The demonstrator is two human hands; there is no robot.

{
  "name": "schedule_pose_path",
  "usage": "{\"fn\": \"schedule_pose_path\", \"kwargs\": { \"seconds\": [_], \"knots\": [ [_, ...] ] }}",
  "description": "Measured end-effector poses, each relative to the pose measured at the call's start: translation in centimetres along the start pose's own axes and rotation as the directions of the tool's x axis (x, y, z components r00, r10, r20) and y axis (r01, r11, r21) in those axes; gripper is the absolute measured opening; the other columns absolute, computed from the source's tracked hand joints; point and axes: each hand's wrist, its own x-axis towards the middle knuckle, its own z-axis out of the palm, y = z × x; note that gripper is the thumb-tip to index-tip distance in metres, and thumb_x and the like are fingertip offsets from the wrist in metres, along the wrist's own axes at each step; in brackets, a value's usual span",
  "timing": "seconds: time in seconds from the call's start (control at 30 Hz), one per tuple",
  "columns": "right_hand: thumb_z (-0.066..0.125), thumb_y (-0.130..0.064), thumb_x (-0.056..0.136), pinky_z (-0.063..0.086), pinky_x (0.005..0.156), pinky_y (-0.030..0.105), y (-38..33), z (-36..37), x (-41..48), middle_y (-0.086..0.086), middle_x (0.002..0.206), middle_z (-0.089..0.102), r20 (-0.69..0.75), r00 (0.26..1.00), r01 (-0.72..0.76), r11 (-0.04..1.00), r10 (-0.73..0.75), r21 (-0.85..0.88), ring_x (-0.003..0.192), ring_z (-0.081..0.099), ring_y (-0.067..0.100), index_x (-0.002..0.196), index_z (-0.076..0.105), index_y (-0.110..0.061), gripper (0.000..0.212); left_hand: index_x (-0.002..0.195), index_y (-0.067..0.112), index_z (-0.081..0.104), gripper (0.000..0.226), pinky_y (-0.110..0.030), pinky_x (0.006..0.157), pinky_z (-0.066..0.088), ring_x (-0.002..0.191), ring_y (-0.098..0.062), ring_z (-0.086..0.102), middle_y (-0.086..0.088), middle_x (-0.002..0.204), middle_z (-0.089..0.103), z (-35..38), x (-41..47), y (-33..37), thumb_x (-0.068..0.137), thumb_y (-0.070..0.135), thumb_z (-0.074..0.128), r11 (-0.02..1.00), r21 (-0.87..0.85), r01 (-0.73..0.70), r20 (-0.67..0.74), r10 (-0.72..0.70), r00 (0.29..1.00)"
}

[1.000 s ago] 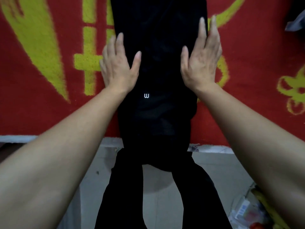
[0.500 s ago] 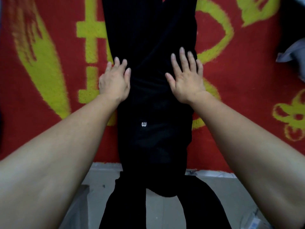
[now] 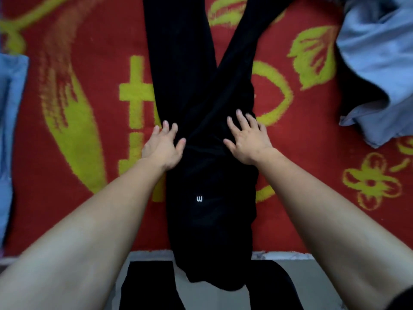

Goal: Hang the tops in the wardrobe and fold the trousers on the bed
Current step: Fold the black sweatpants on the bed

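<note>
At the far left a pale blue garment (image 3: 11, 130) lay on the red blanket (image 3: 78, 198), well apart from my work. My left hand (image 3: 164, 146) rested flat on the left edge of the black trousers (image 3: 207, 220), fingers stretched and loose, gripping nothing. The trousers lay lengthwise up the middle of the bed. What I took for the waist end drooped over the near edge, and the two legs parted into a V further up. My right hand (image 3: 248, 142) lay on them too, palm down, fingers spread, clasping nothing.

I judged this was the smoothing before the fold. To do it well I needed to bring the slanting right leg over onto the left so the seams matched. I also had to press out the ridge between my hands and draw the hanging end up onto the bed.

To the right a heap of blue clothes (image 3: 380, 74) sat apart from that leg, yet near enough to crowd the fold.
</note>
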Motion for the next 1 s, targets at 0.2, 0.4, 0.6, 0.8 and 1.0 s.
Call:
{"fn": "schedule_pose_path", "kwargs": {
  "seconds": [0.2, 0.4, 0.6, 0.8, 1.0],
  "knots": [
    [0.045, -0.037, 0.100, 0.046, 0.098, 0.044, -3.1, -6.4, 0.8, 0.013, 0.130, 0.055, -0.285, 0.922, -0.161, 0.929, 0.263, 0.334, 0.122, 0.052, 0.034, 0.129, 0.060, -0.015, 0.039, 0.118, 0.017, 0.063, 0.044, -0.045, 0.090, 0.045, 0.115, -0.036, 0.052, -0.012, 0.123, 0.060, -5.4, 1.6, 0.3, 0.100, 0.047, 0.037, 0.985, 0.145, -0.091, -0.274, 0.129, 0.953],
    [0.049, -0.037, 0.099, 0.037, 0.102, 0.032, -3.7, -9.8, 8.3, 0.012, 0.133, 0.057, -0.294, 0.775, -0.169, 0.632, 0.560, 0.757, 0.126, 0.053, 0.030, 0.131, 0.058, -0.018, 0.039, 0.121, 0.019, 0.063, 0.039, -0.040, 0.094, 0.044, 0.117, -0.029, 0.050, -0.009, 0.125, 0.054, -5.3, 6.4, 0.2, 0.098, 0.045, 0.048, 0.947, -0.037, -0.319, -0.376, 0.283, 0.882],
    [0.051, -0.056, 0.094, 0.032, 0.107, 0.036, -2.9, -3.4, 5.9, 0.011, 0.142, 0.041, -0.293, 0.605, -0.282, 0.544, 0.740, 0.791, 0.133, 0.040, 0.029, 0.146, 0.038, -0.014, 0.068, 0.102, 0.013, 0.069, 0.047, -0.038, 0.091, 0.043, 0.112, -0.035, 0.056, -0.017, 0.119, 0.058, -5.8, 9.8, 1.8, 0.096, 0.054, 0.046, 0.976, -0.181, -0.119, -0.368, 0.045, 0.929],
    [0.044, -0.070, 0.090, 0.036, 0.103, 0.043, -3.0, 3.7, -1.0, 0.010, 0.135, 0.048, -0.310, 0.666, -0.359, 0.655, 0.679, 0.665, 0.125, 0.044, 0.031, 0.144, 0.041, -0.013, 0.079, 0.129, 0.012, 0.052, 0.057, -0.037, 0.103, 0.033, 0.123, -0.030, 0.046, -0.013, 0.128, 0.050, 1.0, 2.0, 0.9, 0.094, 0.056, 0.049, 0.895, -0.447, -0.006, -0.519, -0.254, 0.816],
    [0.043, -0.076, 0.087, 0.044, 0.091, 0.042, -3.2, 9.0, -8.4, 0.010, 0.124, 0.058, -0.122, 0.688, -0.439, 0.544, 0.716, 0.715, 0.115, 0.056, 0.033, 0.137, 0.043, -0.017, 0.078, 0.119, 0.007, 0.050, 0.062, -0.042, 0.088, 0.042, 0.108, -0.037, 0.057, -0.017, 0.114, 0.062, 10.5, -9.6, 0.1, 0.094, 0.064, 0.041, 0.816, -0.519, 0.254, -0.241, -0.425, 0.873]
  ]
}}
